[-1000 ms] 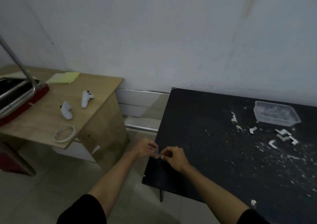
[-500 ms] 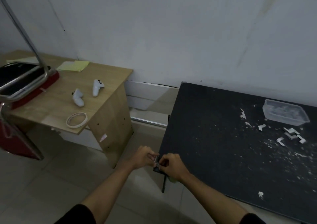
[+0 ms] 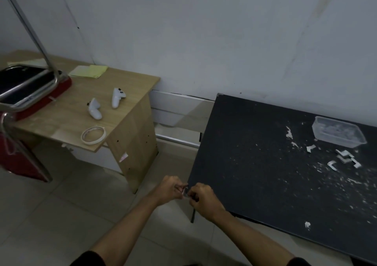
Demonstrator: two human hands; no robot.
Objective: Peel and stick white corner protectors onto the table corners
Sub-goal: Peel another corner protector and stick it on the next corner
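Lower centre: our left hand (image 3: 170, 188) and right hand (image 3: 204, 199) — each grip pinching the small corner protector (image 3: 185, 190) — have reached the near corner of the black worktop (image 3: 255, 163); sticking seems next.

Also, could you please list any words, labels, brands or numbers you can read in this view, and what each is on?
None can be read.
Any marking on the dark device on the wooden desk is too blurred to read.
The white controllers, clear tub and yellow papers show no legible print.
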